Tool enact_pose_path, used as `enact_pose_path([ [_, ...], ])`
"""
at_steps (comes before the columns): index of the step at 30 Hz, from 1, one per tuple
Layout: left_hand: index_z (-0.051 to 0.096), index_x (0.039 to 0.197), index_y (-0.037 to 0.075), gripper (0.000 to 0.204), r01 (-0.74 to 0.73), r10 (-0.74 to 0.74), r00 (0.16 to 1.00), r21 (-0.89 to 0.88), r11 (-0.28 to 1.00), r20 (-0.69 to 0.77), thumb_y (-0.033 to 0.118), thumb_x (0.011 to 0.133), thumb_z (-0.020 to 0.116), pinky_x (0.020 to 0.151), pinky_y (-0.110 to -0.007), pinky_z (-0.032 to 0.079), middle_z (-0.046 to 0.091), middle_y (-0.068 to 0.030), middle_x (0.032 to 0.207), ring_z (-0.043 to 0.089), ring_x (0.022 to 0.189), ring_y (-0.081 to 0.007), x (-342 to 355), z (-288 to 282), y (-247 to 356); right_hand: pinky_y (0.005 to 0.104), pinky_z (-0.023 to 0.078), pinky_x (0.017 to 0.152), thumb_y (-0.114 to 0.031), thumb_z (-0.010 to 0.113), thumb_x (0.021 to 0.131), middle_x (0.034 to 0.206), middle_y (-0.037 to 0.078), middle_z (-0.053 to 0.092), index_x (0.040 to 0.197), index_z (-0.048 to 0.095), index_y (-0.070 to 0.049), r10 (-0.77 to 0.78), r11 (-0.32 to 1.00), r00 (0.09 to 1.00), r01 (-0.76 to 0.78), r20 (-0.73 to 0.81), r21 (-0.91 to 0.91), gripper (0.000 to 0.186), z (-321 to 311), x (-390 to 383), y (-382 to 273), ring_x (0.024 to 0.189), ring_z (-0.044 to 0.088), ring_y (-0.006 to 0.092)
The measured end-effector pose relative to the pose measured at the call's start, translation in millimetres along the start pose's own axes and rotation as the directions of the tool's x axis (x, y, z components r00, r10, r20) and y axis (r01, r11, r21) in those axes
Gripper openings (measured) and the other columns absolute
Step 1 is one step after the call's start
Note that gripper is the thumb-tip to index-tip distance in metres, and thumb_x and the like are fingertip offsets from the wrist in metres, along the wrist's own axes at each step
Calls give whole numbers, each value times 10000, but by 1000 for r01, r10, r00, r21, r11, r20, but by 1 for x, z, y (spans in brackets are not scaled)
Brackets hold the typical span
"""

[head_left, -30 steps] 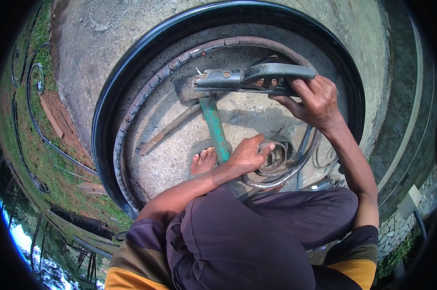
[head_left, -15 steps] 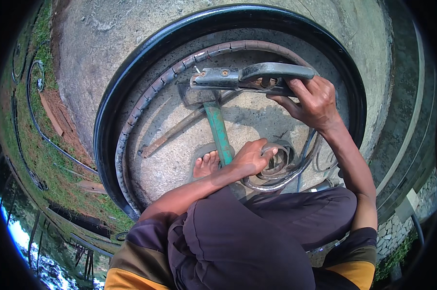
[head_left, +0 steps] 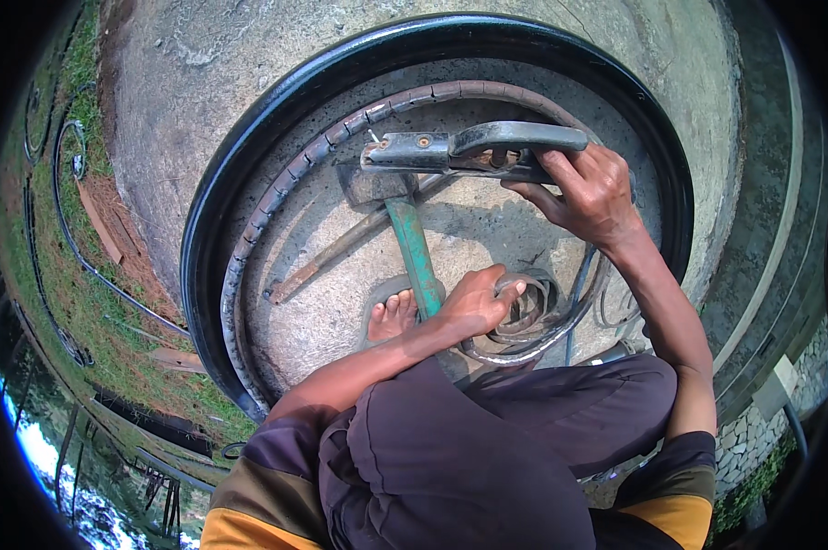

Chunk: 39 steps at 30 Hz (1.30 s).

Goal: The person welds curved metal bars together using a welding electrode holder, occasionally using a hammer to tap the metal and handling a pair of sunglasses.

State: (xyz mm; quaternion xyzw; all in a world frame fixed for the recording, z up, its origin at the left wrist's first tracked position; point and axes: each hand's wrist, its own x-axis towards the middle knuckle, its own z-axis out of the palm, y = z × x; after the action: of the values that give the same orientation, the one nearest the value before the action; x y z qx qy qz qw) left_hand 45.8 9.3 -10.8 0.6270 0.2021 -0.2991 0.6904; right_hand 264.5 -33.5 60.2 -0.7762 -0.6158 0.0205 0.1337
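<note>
My right hand (head_left: pixel 597 192) is closed round the black handle of a hacksaw (head_left: pixel 405 149), its grey metal front end pointing left. The saw is over the inside of a bent metal tube (head_left: pixel 276 197) that has many slits cut along its curve. My left hand (head_left: pixel 476 301) is lower down, fingers wrapped at the tube's tightly curled inner end (head_left: pixel 537 307), with the thumb on top; its fingertips are partly hidden. Between the hands and my bare foot (head_left: pixel 394 314) is a hammer with a green handle (head_left: pixel 412 252) and a blocky grey head (head_left: pixel 374 186).
A large black ring (head_left: pixel 203 211) surrounds the tube on the concrete slab (head_left: pixel 157 137). A thin rusty bar (head_left: pixel 327 252) lies under the hammer. To the left, grass holds bent rods (head_left: pixel 61 197) and a wooden plank (head_left: pixel 99 223). A stone wall (head_left: pixel 742 435) stands at lower right.
Both hands keep their holds. The hacksaw and right hand have shifted very slightly left; the ring appears a little lower as the view moves.
</note>
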Motion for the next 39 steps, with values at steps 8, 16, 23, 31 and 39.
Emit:
enact_pose_path([
  [8, 601, 951, -61, 483, -29, 30, 999, 18, 999, -12, 421, 951, 580, 726, -532, 469, 637, -315, 809, 633, 830, -496, -3, 2, -1, 357, 512, 576, -321, 851, 703, 744, 57, 616, 876, 671, -75, -1, 1000, 1000, 1, 8, 2, 350, -3, 1, -2, 679, 651, 220],
  [16, 620, 950, -29, 461, 53, -53, 998, 9, 999, 23, 431, 951, 594, 741, -510, 462, 643, -290, 840, 635, 861, -471, 0, 1, 1, 354, 509, 578, -318, 876, 694, 755, 72, 635, 844, 662, -53, -4, 1000, 1000, 4, 29, 0, 373, -3, 3, 0, 640, 640, 225],
  [23, 619, 951, -32, 454, 53, -53, 998, 4, 999, 27, 421, 953, 595, 753, -507, 464, 649, -288, 855, 637, 878, -468, -2, 0, 4, 347, 505, 566, -316, 870, 694, 738, 65, 625, 853, 665, -59, -3, 1000, 999, 4, 34, -17, 364, -3, 1, 1, 638, 639, 220],
  [31, 612, 974, -49, 474, 29, -30, 999, 19, 999, 42, 422, 963, 566, 764, -527, 472, 649, -311, 845, 637, 876, -487, 1, 0, 1, 339, 502, 562, -316, 888, 668, 757, 42, 642, 831, 680, -77, -54, 998, 998, 55, -33, 6, 356, -4, 1, 1, 625, 641, 207],
  [39, 631, 959, -24, 477, 11, -11, 1000, 27, 1000, -7, 451, 949, 591, 753, -496, 479, 658, -276, 849, 653, 866, -449, 0, 4, -3, 347, 505, 570, -328, 856, 699, 778, 63, 623, 857, 662, -78, -17, 1000, 1000, 17, 5, -7, 353, 0, 0, 3, 671, 643, 216],
])
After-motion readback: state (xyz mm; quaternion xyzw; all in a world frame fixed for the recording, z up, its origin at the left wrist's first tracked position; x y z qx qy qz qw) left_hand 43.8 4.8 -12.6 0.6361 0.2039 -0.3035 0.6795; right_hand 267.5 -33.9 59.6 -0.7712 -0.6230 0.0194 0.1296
